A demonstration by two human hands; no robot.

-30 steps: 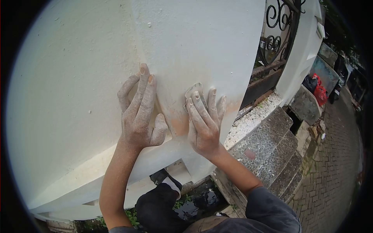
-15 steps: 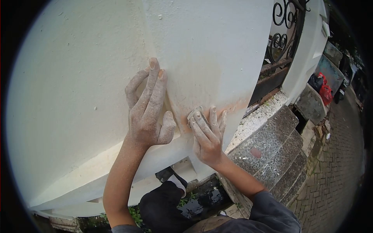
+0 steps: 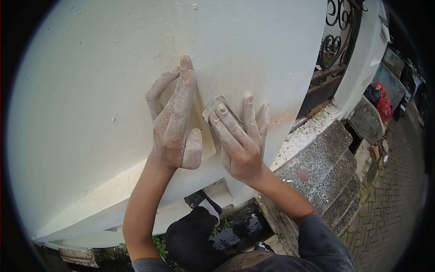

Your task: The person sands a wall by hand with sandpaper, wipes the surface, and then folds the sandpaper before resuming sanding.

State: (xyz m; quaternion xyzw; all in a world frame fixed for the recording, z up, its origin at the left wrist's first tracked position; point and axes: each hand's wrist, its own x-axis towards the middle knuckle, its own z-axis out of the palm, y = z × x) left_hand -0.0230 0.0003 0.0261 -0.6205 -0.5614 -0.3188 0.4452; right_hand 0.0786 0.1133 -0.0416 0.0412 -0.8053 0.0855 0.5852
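Observation:
My right hand (image 3: 241, 147) presses a folded piece of sandpaper (image 3: 211, 107) against the white wall (image 3: 253, 41), just right of its corner edge. Two fingertips lie over the pale, worn sheet, while the other two fingers spread out on the wall. At the corner, my left hand (image 3: 172, 127) rests its fingertips on the wall with fingers stretched upward and the thumb apart, holding nothing. Pale dust coats both hands. An orange-brown stain (image 3: 278, 120) marks the wall to the right of my right hand.
A sloping ledge (image 3: 104, 192) runs along the wall's foot, above a wet ditch (image 3: 240, 231). Speckled stone steps (image 3: 312, 177) descend at the right, below a black iron gate (image 3: 333, 50). Beyond lie a red plastic bag (image 3: 384, 106) and a brick-paved lane (image 3: 394, 195).
My right hand has slid up the wall with the sandpaper, uncovering more of the sheet. My left hand stays at the corner, its fingers nearly unchanged. The view has shifted slightly.

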